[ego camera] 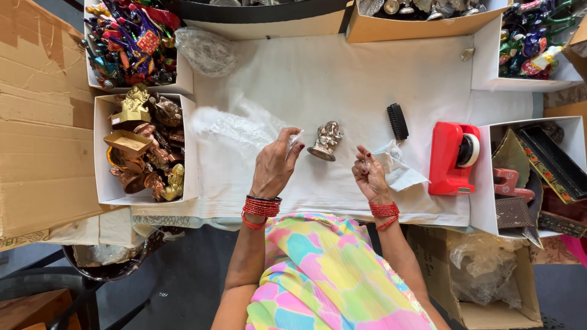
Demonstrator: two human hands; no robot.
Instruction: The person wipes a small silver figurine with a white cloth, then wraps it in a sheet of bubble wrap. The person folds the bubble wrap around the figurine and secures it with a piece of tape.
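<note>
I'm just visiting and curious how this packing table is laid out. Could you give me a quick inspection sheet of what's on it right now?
Surface: white cloth covers the table.
Job's things: small silver figurine stands on the cloth between the hands; clear wrap lies to its left.
Clutter: black brush, red tape dispenser, white paper scrap.
Hands: left hand pinches something thin and clear; right hand is curled, contents too small to tell. Red bangles on both wrists.
Cables: nothing seen.
Surroundings: white box of metal figurines on the left, boxes of painted figures at the far corners, cardboard sheet, box of decorated trays on the right.
</note>
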